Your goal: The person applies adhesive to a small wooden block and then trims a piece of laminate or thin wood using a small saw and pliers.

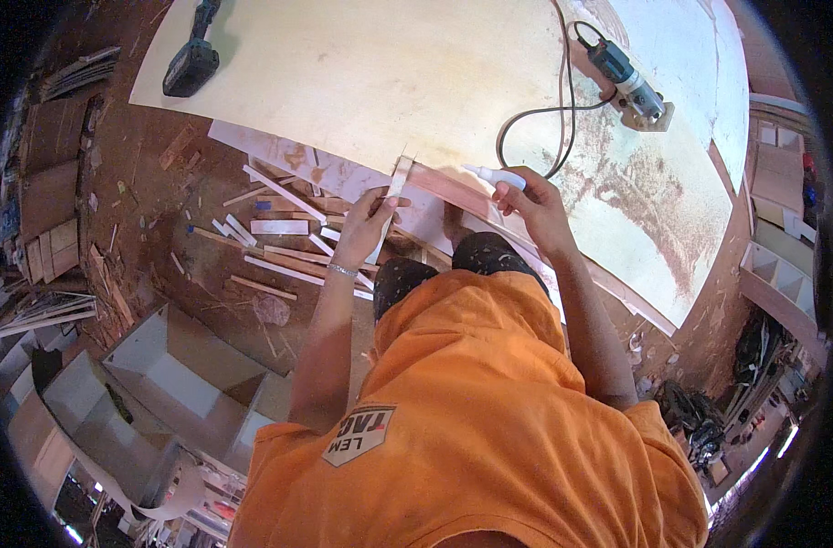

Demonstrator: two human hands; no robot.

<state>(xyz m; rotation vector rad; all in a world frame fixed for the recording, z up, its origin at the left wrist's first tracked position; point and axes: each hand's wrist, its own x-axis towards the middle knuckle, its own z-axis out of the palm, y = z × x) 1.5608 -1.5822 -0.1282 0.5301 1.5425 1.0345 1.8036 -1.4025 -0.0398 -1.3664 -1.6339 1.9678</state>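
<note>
My left hand [369, 224] is closed around a narrow, pale wooden strip [398, 178], which it holds up near the edge of a large pale sheet. In my right hand [537, 212] is a small white squeeze bottle [500, 176], held on its side with the thin nozzle pointing left toward the strip. Between the two hands lies a reddish wooden board [453, 190], along the near edge of the large sheet [343, 73]. The nozzle tip is a short way right of the strip and apart from it.
A cordless drill [192, 66] lies at the sheet's far left. At the right rests a corded power tool [628, 82], its black cable [572, 119] looping nearby. Sawdust [645, 210] covers part of the sheet. Offcuts [279, 226] litter the floor at left, beyond cabinet boxes [174, 365].
</note>
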